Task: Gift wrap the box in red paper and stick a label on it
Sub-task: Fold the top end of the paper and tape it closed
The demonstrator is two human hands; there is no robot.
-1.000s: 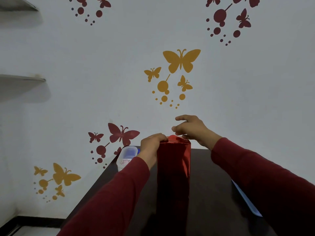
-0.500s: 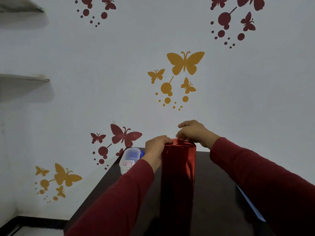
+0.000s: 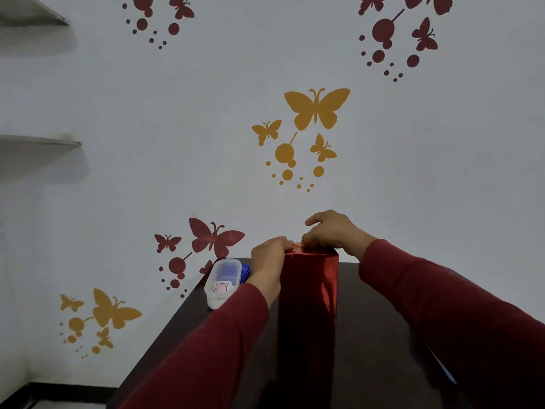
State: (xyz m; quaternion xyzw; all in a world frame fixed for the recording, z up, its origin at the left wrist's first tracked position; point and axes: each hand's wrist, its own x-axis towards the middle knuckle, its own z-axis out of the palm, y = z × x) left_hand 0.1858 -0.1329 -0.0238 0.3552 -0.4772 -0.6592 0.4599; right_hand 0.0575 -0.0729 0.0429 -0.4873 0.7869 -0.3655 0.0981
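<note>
Box (image 3: 308, 302), sheathed in slick red foil, stands upright beside the plastic tub (image 3: 223, 283). Left hand (image 3: 269, 259) grips its top corner; right hand (image 3: 330, 231) pinches the far flap. Looks light, stiff, crease-prone; best held by edges.

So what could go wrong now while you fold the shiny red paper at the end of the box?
The red paper looks thin and shiny, so it might tear or crease where the left hand and right hand pinch the far-end fold. If either lets go before it is taped, the flap could spring open. The plastic container sits near the dark table edge, close to the left sleeve, and could get knocked off.
</note>
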